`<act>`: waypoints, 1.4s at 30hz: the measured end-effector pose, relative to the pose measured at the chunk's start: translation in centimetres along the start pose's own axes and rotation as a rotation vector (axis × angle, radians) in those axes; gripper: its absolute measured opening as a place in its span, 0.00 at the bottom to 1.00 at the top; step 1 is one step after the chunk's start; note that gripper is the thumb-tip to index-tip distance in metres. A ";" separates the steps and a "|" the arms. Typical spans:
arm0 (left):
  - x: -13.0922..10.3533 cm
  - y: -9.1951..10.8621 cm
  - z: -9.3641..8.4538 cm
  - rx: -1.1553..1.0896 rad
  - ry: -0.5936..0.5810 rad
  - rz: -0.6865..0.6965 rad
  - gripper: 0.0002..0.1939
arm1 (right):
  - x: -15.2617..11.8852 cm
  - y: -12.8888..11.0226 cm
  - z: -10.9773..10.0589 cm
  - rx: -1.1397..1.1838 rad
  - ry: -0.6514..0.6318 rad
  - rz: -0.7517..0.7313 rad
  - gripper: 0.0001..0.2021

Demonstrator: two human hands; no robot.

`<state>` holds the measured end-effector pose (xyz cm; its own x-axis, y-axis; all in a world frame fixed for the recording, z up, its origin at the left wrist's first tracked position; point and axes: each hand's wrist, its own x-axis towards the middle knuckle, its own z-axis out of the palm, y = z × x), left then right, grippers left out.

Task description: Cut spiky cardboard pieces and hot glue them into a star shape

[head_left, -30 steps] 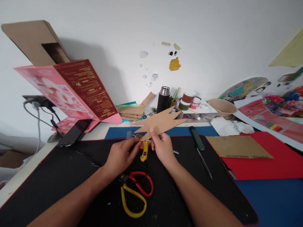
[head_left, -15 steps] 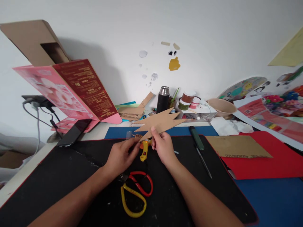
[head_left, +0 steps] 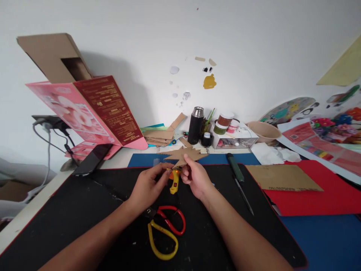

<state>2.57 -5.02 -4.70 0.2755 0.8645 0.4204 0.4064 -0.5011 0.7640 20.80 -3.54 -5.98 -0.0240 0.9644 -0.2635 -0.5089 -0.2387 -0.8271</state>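
Cardboard box (head_left: 53,54) leans at the far left above a pink printed carton (head_left: 84,109), with a dark phone (head_left: 91,160) lying flat below them at the edge of the black mat (head_left: 70,210). Left hand (head_left: 148,186) sits over the mat, forearm coming in from the lower left, fingers curled and thumb and fingertips pinched at the near tip of the spiky cardboard cutout (head_left: 183,154); whether it grips the card itself or a small piece under it cannot be told. Yellow glue gun (head_left: 175,182) lies on the mat directly beneath the two hands, with red-and-yellow scissors (head_left: 165,231) nearer the body. Cutout is held in the air just above the mat's far edge, tilted nearly flat, points fanning away from the person. Judged light, thin and fairly stiff, but its narrow points would likely bend or crease if pressed, so the broad near stem is the safer place to hold it. Right hand (head_left: 196,177) is closed on that stem, thumb on top, fingers under, wrist slightly bent, forearm entering from the lower right. Further right lie a green-handled tool (head_left: 237,173), a flat brown cardboard sheet (head_left: 282,177) and red paper (head_left: 324,195).
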 end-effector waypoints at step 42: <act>-0.2 -0.5 -0.2 0.256 -0.010 -0.017 0.11 | -0.1 0.7 0.0 -0.314 0.028 -0.176 0.35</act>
<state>2.12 -4.93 -5.04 0.2750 0.8729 0.4031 0.6177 -0.4817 0.6216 20.46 -3.86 -6.56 0.0666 0.9913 -0.1135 -0.2140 -0.0969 -0.9720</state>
